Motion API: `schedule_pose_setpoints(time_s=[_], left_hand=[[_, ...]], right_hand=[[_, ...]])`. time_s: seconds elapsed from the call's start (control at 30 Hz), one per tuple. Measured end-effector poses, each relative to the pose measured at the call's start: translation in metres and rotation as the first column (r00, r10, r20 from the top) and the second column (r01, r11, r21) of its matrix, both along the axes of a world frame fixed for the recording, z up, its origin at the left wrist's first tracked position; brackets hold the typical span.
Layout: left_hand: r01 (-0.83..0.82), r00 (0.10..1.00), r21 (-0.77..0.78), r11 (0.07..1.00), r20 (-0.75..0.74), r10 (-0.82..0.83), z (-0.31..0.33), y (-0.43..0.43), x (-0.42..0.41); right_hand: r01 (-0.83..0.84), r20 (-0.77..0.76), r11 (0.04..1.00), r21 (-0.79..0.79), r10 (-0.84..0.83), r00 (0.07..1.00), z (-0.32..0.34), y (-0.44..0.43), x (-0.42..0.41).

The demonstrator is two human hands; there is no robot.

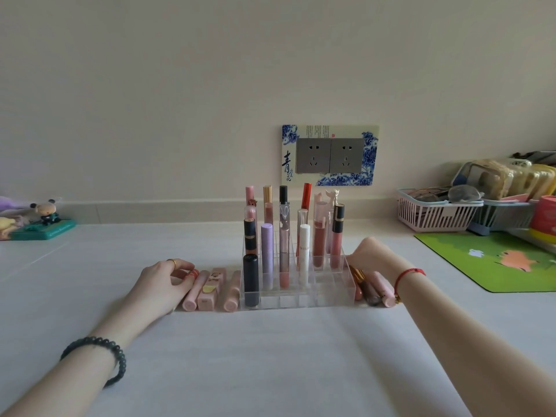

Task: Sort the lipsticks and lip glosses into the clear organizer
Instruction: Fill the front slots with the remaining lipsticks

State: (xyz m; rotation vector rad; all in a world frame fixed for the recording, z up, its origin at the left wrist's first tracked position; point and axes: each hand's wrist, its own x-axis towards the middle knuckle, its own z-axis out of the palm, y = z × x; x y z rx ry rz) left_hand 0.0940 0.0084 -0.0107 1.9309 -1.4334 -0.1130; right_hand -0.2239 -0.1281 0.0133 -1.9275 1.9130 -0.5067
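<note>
The clear organizer [294, 299] stands mid-table with several lipsticks and glosses upright in its back rows, among them a black lipstick [251, 279] at the front left, a lilac tube [267, 254] and a white tube [304, 251]. Left of it lie three pink tubes. My left hand [159, 281] pinches the far end of the leftmost pink tube [192, 291], which rests on the table beside a square pink lipstick [210, 288]. My right hand [370, 254] reaches down at the organizer's right side over a brown-gold gloss [368, 288] and a pink tube [383, 288]. Its fingers are hidden.
A green mat [493, 260] lies at the right, with a pink basket [433, 216] and other containers behind it. Small figurines [45, 221] stand at the far left against the wall. A double wall socket [329, 155] sits behind the organizer.
</note>
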Motion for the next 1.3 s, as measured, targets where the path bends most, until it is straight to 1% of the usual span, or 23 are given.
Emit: schedule_pose_setpoints(time_s=[0.07, 0.13, 0.2, 0.3, 0.37, 0.47, 0.53, 0.6, 0.67, 0.77, 0.83, 0.87, 1.0, 1.17, 1.3], left_hand=[[0.0, 1.0, 0.003, 1.0, 0.01, 0.0, 0.001, 0.0, 0.0], [0.004, 1.0, 0.0, 1.0, 0.002, -0.004, 0.001, 0.0, 0.0], [0.007, 1.0, 0.0, 1.0, 0.008, -0.007, 0.002, 0.0, -0.001], [0.006, 1.0, 0.001, 1.0, 0.022, -0.006, 0.002, 0.0, -0.001], [0.005, 1.0, -0.002, 1.0, 0.017, -0.005, 0.002, 0.0, -0.001], [0.008, 1.0, 0.0, 1.0, 0.021, -0.008, 0.002, 0.0, -0.001], [0.006, 1.0, 0.002, 1.0, 0.029, -0.006, 0.002, 0.0, -0.001], [0.008, 1.0, 0.006, 1.0, 0.026, -0.008, 0.002, 0.0, -0.001], [0.011, 1.0, 0.018, 1.0, 0.023, -0.012, 0.002, 0.0, -0.001], [0.009, 0.999, 0.015, 1.0, 0.031, -0.01, 0.002, 0.001, -0.002], [0.004, 0.999, 0.006, 1.0, 0.035, -0.004, 0.002, 0.001, -0.003], [0.003, 0.999, 0.004, 1.0, 0.034, -0.003, 0.003, 0.001, -0.003], [-0.001, 1.0, 0.006, 1.0, 0.031, 0.001, 0.003, 0.002, -0.004], [0.002, 1.0, 0.009, 1.0, 0.03, -0.002, 0.004, 0.001, -0.003], [0.002, 1.0, 0.02, 1.0, 0.013, -0.003, 0.003, 0.001, -0.003]], right_hand=[[-0.002, -0.085, 0.998, 0.063, 0.007, 0.996, 0.006, -0.004, 0.001], [-0.008, -0.139, 0.996, 0.085, 0.02, 0.99, 0.009, -0.005, 0.0], [-0.01, -0.123, 0.998, 0.066, 0.018, 0.992, 0.007, -0.004, -0.002], [0.035, -0.059, 0.999, 0.002, -0.034, 0.998, 0.004, 0.001, -0.004], [0.051, 0.026, 0.998, -0.03, -0.05, 0.998, 0.009, 0.006, -0.006], [0.022, 0.248, 0.995, -0.092, 0.001, 0.969, 0.022, 0.017, -0.012], [0.022, 0.404, 0.986, -0.165, 0.048, 0.914, 0.031, 0.028, -0.017], [0.053, 0.527, 0.963, -0.266, 0.099, 0.844, 0.039, 0.041, -0.022], [0.128, 0.612, 0.913, -0.388, 0.151, 0.777, 0.048, 0.053, -0.028], [0.24, 0.692, 0.81, -0.536, 0.258, 0.675, 0.063, 0.069, -0.032], [0.238, 0.699, 0.764, -0.599, 0.354, 0.622, 0.067, 0.078, -0.026], [0.223, 0.681, 0.744, -0.63, 0.392, 0.619, 0.066, 0.08, -0.021], [0.124, 0.553, 0.677, -0.726, 0.466, 0.691, 0.054, 0.086, 0.002], [0.052, 0.455, 0.646, -0.761, 0.475, 0.753, 0.038, 0.087, 0.02], [0.032, 0.414, 0.656, -0.754, 0.435, 0.8, 0.028, 0.083, 0.026]])
